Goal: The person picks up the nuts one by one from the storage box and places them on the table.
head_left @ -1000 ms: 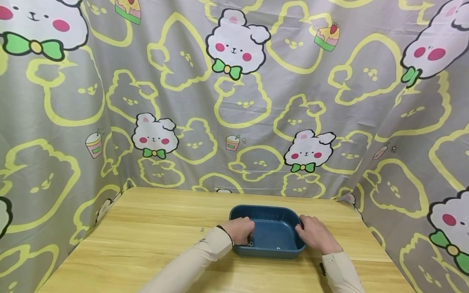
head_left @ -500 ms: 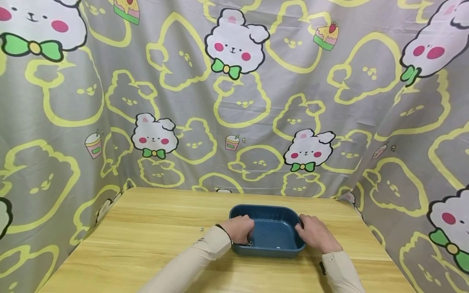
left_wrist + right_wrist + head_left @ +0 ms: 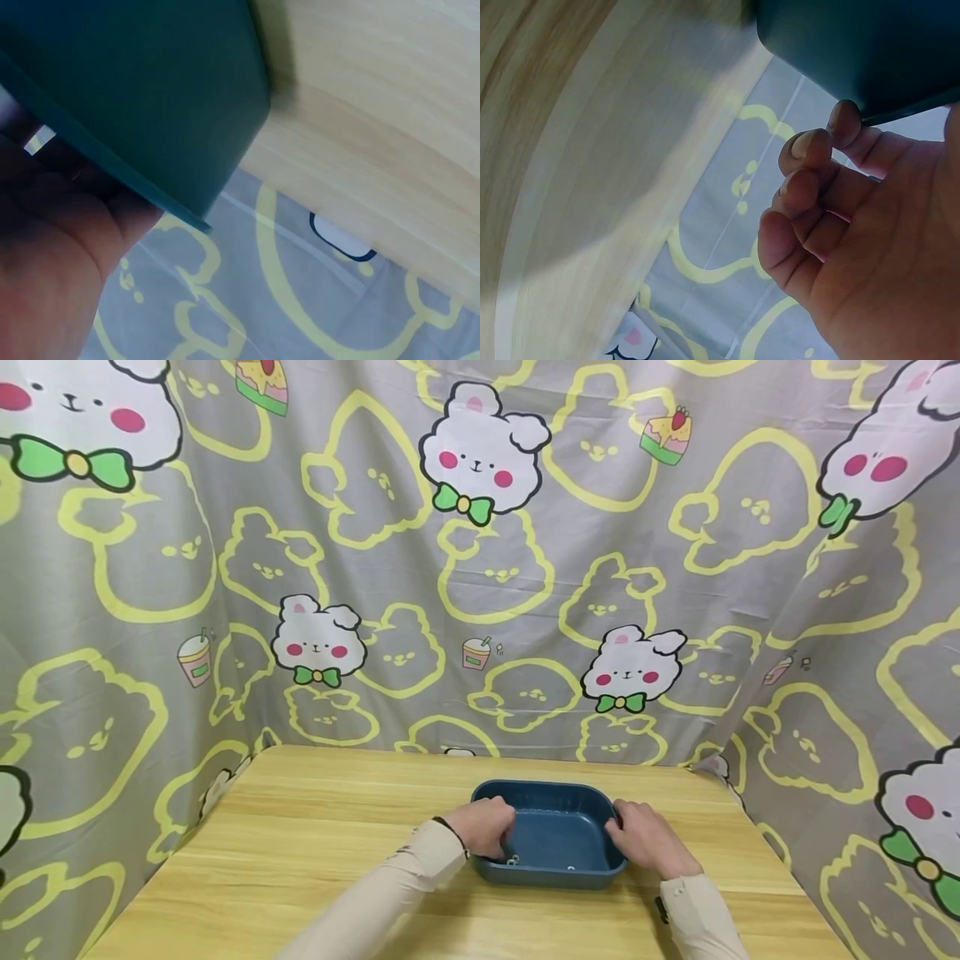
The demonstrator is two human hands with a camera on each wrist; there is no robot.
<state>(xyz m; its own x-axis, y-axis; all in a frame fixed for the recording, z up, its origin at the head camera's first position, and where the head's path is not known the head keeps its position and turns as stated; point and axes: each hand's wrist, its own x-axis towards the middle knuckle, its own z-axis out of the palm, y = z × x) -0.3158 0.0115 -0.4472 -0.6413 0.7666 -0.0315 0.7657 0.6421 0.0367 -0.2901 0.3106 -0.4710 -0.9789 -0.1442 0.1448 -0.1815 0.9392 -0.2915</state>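
Note:
A dark blue plastic box (image 3: 551, 878) with rounded corners stands on the table, its open side up. My left hand (image 3: 482, 827) reaches over its left rim, fingers bent down inside near the front left corner. Small shiny metal pieces (image 3: 513, 861), looking like nuts, lie by those fingertips; I cannot tell whether the fingers pinch one. Another small metal piece (image 3: 571, 868) lies near the front wall. My right hand (image 3: 651, 839) grips the right rim, thumb over the inner side. In the right wrist view its fingers (image 3: 802, 187) curl outside beneath the box wall (image 3: 855, 52).
The light wooden table (image 3: 300, 827) extends around the box, mostly to its left. A grey patterned curtain (image 3: 405, 568) hangs along the table's back and both sides.
My left hand has shifted slightly left, showing more of the metal pieces beside it. A small piece seen on the table before is hidden around my left sleeve. The right hand stays put.

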